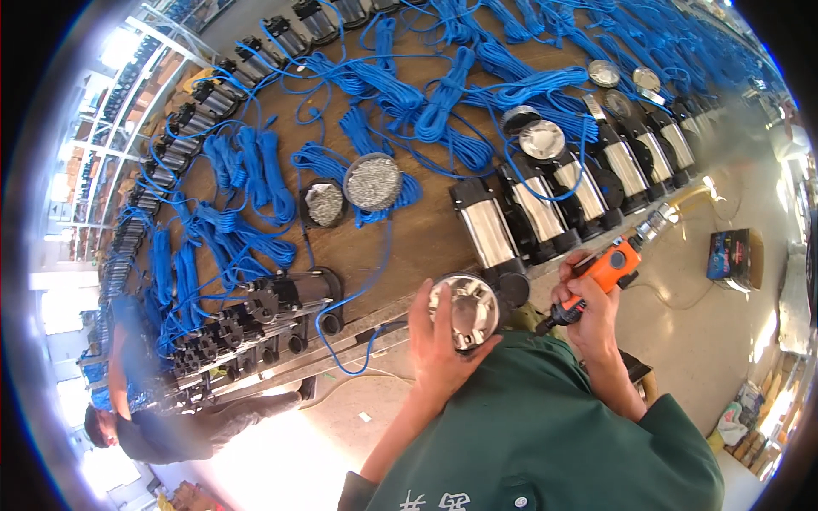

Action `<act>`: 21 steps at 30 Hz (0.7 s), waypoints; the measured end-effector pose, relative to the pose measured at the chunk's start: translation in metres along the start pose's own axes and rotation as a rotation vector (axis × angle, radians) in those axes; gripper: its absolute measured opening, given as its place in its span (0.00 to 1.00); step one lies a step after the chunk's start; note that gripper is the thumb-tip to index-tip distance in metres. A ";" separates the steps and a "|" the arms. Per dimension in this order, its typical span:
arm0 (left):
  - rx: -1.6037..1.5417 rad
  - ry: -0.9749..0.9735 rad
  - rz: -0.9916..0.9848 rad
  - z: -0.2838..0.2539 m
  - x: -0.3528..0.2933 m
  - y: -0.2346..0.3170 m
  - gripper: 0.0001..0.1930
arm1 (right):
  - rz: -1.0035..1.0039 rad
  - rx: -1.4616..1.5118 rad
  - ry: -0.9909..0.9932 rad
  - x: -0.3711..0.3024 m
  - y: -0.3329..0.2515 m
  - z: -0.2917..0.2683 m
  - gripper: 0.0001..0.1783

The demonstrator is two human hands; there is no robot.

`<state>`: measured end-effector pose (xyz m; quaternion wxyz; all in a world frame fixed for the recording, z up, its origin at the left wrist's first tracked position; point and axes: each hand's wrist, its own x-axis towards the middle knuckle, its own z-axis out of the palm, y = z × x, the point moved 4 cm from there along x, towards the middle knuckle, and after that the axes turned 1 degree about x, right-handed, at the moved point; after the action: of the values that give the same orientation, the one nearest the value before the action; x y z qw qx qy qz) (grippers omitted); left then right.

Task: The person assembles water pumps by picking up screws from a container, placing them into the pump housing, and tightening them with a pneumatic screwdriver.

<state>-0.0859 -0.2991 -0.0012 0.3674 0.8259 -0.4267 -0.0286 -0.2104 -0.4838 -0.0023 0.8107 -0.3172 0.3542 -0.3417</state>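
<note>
My left hand (443, 353) is wrapped round the rim of a round silver metal part (474, 308), fingers across its upper left side and thumb along the bottom. Whether a longer body is joined behind that part cannot be seen. My right hand (588, 294) grips an orange and black power screwdriver (615, 266). Its black end lies near my body, and its silver end points away to the upper right. Several black and silver pumps (490, 230) stand in a row on the table edge just beyond my hands.
On the brown table (426, 223) lie many coiled blue cables (443, 98). Two bowls of small metal pieces (373, 182) sit mid-table. More pumps (290, 294) line the left edges. A person (187, 434) stands at the far left. A dark box (736, 259) is on the floor at right.
</note>
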 end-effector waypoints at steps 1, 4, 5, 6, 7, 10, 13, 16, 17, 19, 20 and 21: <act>0.004 -0.022 -0.011 -0.002 0.001 0.002 0.54 | 0.007 -0.007 0.005 0.001 0.000 -0.005 0.18; -0.087 0.083 0.009 -0.028 0.014 -0.003 0.48 | -0.020 -0.028 0.064 -0.001 -0.003 -0.016 0.19; -0.056 0.114 0.020 -0.041 0.022 -0.013 0.44 | -0.044 -0.046 0.068 -0.002 -0.006 -0.015 0.19; -0.046 0.179 0.000 -0.046 0.035 -0.032 0.30 | -0.049 -0.047 0.088 -0.004 -0.009 -0.017 0.19; -0.042 0.237 -0.047 -0.044 0.056 -0.058 0.19 | -0.057 -0.046 0.112 -0.006 -0.011 -0.020 0.19; -0.076 0.261 -0.166 -0.028 0.127 -0.170 0.09 | -0.079 -0.074 0.135 -0.006 -0.010 -0.023 0.19; 0.175 0.373 -0.359 -0.030 0.174 -0.289 0.11 | -0.047 -0.059 0.204 -0.010 -0.010 -0.037 0.18; 0.440 0.002 -0.403 -0.019 0.201 -0.349 0.14 | -0.092 -0.058 0.296 -0.022 -0.019 -0.052 0.18; 0.552 -0.155 -0.392 -0.010 0.207 -0.358 0.15 | -0.093 -0.078 0.327 -0.025 -0.019 -0.059 0.18; 0.584 -0.222 -0.380 0.004 0.203 -0.380 0.21 | -0.084 -0.057 0.357 -0.028 -0.019 -0.066 0.17; 0.661 -0.238 -0.350 0.010 0.204 -0.381 0.21 | -0.087 -0.063 0.369 -0.031 -0.020 -0.070 0.17; 0.654 -0.225 -0.355 0.013 0.206 -0.384 0.18 | -0.088 -0.070 0.381 -0.032 -0.021 -0.074 0.17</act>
<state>0.3025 -0.3156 -0.1988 0.0248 0.9521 -0.3016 -0.0446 -0.2926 -0.4907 -0.0149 0.7018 -0.2899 0.4986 -0.4180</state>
